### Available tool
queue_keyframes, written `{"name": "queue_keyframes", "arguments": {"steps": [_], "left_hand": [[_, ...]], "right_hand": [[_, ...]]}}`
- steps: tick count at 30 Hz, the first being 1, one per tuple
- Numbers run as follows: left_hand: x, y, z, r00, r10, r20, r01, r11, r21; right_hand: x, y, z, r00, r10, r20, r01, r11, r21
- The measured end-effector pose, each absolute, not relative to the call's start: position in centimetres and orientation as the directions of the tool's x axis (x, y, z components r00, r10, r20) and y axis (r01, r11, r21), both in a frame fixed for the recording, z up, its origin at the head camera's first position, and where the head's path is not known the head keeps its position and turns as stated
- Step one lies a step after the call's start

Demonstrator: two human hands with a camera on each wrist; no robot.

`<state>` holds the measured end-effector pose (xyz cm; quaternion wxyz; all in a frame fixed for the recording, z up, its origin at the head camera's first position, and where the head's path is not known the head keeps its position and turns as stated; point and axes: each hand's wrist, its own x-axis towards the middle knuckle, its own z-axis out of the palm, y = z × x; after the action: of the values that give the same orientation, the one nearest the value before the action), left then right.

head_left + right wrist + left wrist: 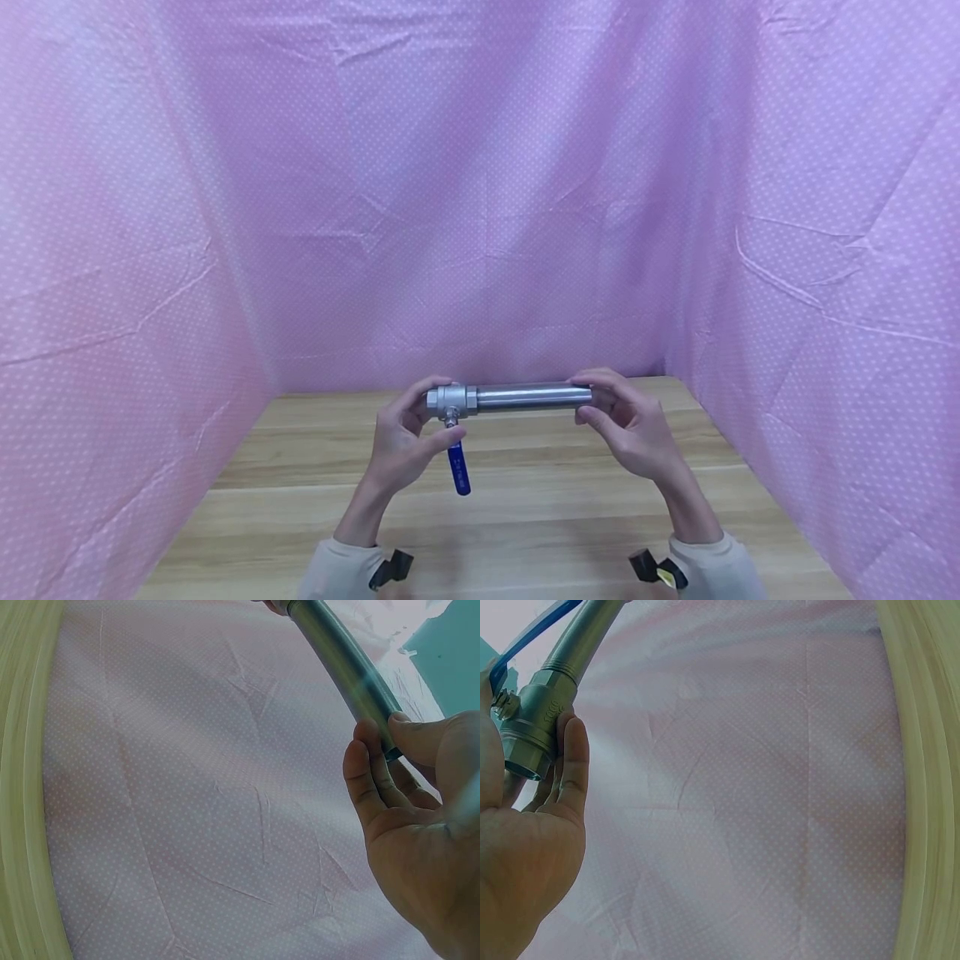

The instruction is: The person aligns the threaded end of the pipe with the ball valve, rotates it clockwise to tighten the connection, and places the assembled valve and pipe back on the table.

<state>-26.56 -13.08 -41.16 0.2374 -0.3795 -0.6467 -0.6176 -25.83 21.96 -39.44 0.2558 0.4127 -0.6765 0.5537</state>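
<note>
The left hand (pixel 401 442) grips the valve (pixel 452 400), its fingers bent behind the body and its thumb lying across the upper part of the blue handle (pixel 459 471). The right hand (pixel 637 429) pinches the free end of the steel pipe (pixel 532 397) between thumb and fingers. The pipe's other end meets the valve in one straight line, with thread-like ridges at the joint in the left wrist view. Valve and pipe are held up off the tabletop (pixel 300 483), level and roughly parallel to its far edge; the head view shows them just inside that edge, midway between the far corners. The handle points toward the near edge, its lettering too small to read. Pink dotted cloth (pixel 480 183) rises past the far, left and right edges. Pale sleeves (pixel 341 571) reach in over the near edge, a black piece (pixel 393 568) beside each wrist
</note>
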Motion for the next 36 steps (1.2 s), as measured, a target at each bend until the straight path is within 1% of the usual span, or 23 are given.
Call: {"name": "queue_keyframes", "arguments": {"steps": [5, 17, 23, 27, 31, 36], "left_hand": [[-26.43, -13.11, -41.14, -0.615, 0.201, 0.763, 0.772, -0.045, 0.634], [-26.43, -13.14, -41.18, -0.613, 0.199, 0.765, 0.774, -0.045, 0.632], [-26.34, -13.20, -41.21, -0.611, 0.203, 0.765, 0.775, -0.047, 0.630], [-26.33, -13.18, -41.17, -0.601, 0.204, 0.773, 0.783, -0.046, 0.621], [-26.31, -13.15, -41.06, -0.599, 0.202, 0.775, 0.785, -0.045, 0.618], [-26.24, -13.15, -40.96, -0.615, 0.199, 0.763, 0.774, -0.037, 0.632]], "right_hand": [[-25.82, 21.91, -39.40, -0.521, -0.277, 0.808, -0.845, 0.034, -0.533], [-25.71, 22.03, -39.32, -0.555, -0.263, 0.789, -0.830, 0.115, -0.545], [-25.94, 22.13, -39.64, -0.526, -0.286, 0.801, -0.850, 0.137, -0.509], [-25.97, 22.07, -39.64, -0.536, -0.287, 0.794, -0.842, 0.109, -0.528], [-25.86, 21.97, -39.54, -0.545, -0.278, 0.791, -0.831, 0.049, -0.555], [-26.02, 21.81, -39.50, -0.474, -0.289, 0.832, -0.865, -0.027, -0.502]]}}
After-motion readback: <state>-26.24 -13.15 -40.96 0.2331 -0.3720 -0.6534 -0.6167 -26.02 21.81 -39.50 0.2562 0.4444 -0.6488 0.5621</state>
